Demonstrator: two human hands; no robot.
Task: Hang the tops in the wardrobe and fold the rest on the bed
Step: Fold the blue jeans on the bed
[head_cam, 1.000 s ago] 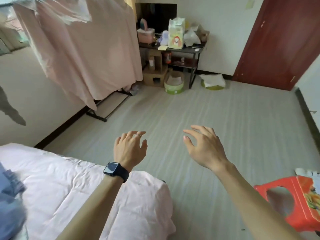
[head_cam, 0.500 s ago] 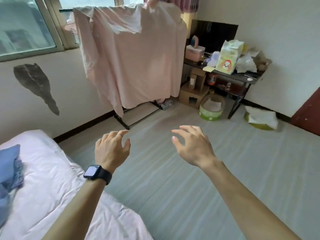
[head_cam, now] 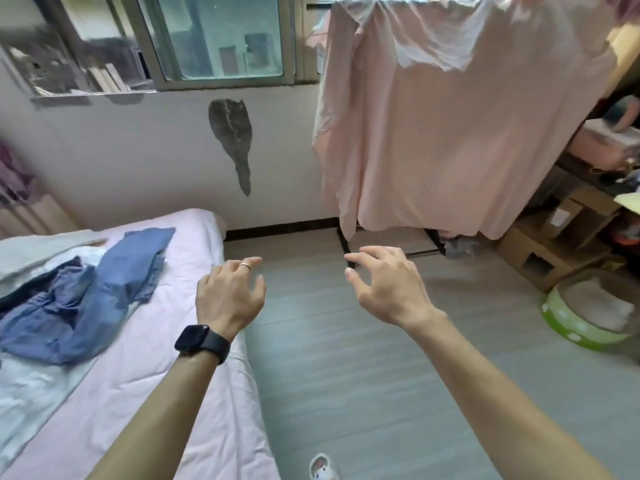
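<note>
Both hands out in the air, empty, fingers spread and lightly curled!

Left hand (head_cam: 228,299), black smartwatch (head_cam: 202,342) on its wrist, hovers over the edge of the pink-sheeted bed (head_cam: 194,403); right hand (head_cam: 388,289) hangs over grey plank flooring. Left of the left fingertips, crumpled blue denim clothes (head_cam: 86,306) lie on the bed. Beyond the right fingertips, a smooth pink sheet (head_cam: 450,133) drapes down; far right, a round green tub (head_cam: 585,310) holds something pale.
</note>
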